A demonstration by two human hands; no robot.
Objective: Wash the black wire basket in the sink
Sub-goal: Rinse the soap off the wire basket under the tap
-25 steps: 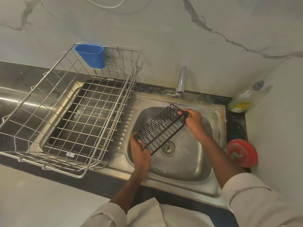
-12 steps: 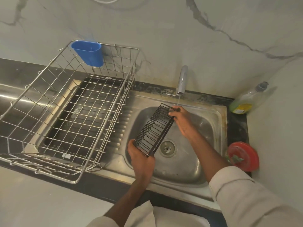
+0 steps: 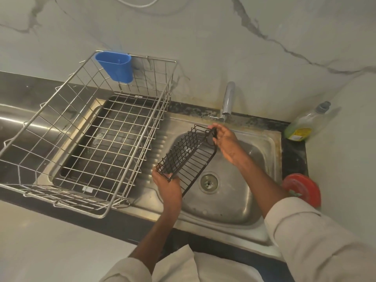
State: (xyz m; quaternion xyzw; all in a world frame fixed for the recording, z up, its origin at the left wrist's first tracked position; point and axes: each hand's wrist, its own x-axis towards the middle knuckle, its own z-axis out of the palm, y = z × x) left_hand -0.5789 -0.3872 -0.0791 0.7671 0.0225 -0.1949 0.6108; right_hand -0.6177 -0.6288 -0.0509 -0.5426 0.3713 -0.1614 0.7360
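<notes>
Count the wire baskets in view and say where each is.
2. The black wire basket is held over the sink by both hands; the large steel wire basket sits left of the sink bowl.

No words or numbers can be read here. The clear bottle (image 3: 305,123) in the corner of the counter (image 3: 295,157) has a yellow label (image 3: 300,132) — the print on it is too small and blurry to make out. Small white tags (image 3: 87,189) sit on the steel wire rack (image 3: 85,139) — no letters show on them.
</notes>
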